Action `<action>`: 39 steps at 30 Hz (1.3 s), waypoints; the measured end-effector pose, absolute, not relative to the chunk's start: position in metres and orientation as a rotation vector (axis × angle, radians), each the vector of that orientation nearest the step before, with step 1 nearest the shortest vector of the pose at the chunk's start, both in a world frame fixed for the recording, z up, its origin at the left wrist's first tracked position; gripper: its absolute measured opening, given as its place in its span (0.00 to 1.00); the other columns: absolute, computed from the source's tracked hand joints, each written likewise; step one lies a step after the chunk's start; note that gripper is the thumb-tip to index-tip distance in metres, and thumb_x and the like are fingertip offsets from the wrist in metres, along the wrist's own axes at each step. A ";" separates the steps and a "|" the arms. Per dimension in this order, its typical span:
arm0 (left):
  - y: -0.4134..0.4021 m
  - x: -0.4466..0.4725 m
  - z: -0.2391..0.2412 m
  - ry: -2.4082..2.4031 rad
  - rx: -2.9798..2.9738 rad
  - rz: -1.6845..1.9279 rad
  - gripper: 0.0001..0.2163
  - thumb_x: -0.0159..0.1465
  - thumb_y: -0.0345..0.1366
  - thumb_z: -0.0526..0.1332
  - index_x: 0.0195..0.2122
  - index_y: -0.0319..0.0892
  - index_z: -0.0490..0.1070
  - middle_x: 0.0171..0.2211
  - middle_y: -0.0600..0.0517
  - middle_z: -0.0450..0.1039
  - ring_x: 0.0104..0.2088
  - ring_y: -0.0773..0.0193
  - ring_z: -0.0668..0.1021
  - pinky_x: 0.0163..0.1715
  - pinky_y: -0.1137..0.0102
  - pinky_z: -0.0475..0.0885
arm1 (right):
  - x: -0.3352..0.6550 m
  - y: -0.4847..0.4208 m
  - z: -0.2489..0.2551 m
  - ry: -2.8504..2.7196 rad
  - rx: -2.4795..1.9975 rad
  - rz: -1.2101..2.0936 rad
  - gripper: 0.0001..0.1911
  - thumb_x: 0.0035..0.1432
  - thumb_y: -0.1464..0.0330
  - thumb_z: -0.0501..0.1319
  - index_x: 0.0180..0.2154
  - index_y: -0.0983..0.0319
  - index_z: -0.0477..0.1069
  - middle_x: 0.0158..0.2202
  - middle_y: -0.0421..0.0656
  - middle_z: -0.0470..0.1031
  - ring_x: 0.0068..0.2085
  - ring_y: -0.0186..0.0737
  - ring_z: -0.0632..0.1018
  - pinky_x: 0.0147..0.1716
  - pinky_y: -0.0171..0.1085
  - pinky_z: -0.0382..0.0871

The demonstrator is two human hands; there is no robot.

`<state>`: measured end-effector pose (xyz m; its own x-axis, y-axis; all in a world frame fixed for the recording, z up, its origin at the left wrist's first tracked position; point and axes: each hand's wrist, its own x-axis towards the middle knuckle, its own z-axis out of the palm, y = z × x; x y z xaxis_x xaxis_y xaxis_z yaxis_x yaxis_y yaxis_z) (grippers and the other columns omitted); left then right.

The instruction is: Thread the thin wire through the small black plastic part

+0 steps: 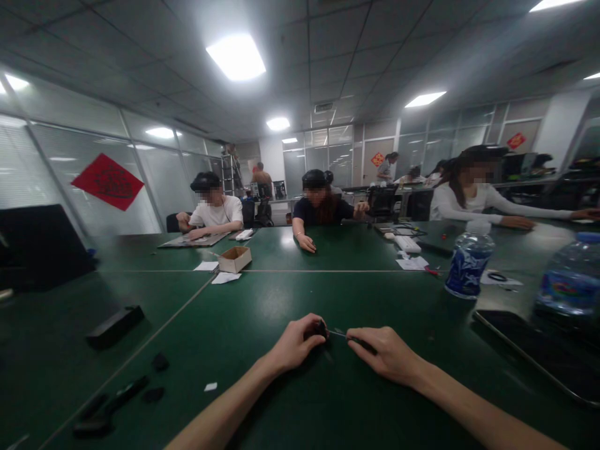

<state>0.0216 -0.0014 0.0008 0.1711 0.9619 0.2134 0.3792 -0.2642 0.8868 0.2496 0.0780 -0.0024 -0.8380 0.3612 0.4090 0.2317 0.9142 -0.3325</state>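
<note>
My left hand (296, 344) pinches a small black part (322, 329) between thumb and fingers, just above the green table. What kind of part it is cannot be made out. A screwdriver (338, 333) with a thin metal shaft lies in the closed fingers of my right hand (387, 355). Its shaft points left and its tip meets or nearly meets the black part; whether they touch is too small to tell. Most of the dark handle is hidden under my right fingers.
Left on the green table (262, 406) lie a black box (115, 326), several black pieces (124, 395) and a white scrap (210, 387). A phone (539, 353) and two bottles (470, 262) stand or lie right. Beyond are a cardboard box (235, 260) and seated people.
</note>
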 end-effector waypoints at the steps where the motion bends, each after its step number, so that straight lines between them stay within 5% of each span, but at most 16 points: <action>1: -0.002 0.022 0.001 1.293 1.775 1.055 0.08 0.60 0.32 0.59 0.42 0.41 0.67 0.38 0.50 0.75 0.40 0.61 0.76 0.44 0.66 0.69 | 0.249 0.078 -0.003 -2.582 -0.426 0.382 0.16 0.66 0.64 0.48 0.44 0.63 0.71 0.34 0.44 0.77 0.31 0.37 0.76 0.32 0.34 0.69; 11: 0.000 0.021 -0.001 1.266 1.704 1.159 0.08 0.60 0.32 0.60 0.41 0.40 0.68 0.39 0.50 0.75 0.41 0.62 0.76 0.45 0.67 0.69 | 0.245 0.071 0.006 -2.635 -0.541 0.361 0.15 0.63 0.65 0.49 0.37 0.61 0.74 0.27 0.42 0.75 0.27 0.37 0.75 0.28 0.33 0.66; 39: 0.000 0.022 0.000 1.279 1.674 1.227 0.09 0.58 0.32 0.61 0.41 0.40 0.68 0.40 0.49 0.77 0.42 0.61 0.77 0.44 0.66 0.69 | 0.245 0.075 0.000 -2.660 -0.599 0.307 0.15 0.63 0.65 0.50 0.39 0.60 0.74 0.27 0.42 0.75 0.27 0.37 0.75 0.29 0.33 0.65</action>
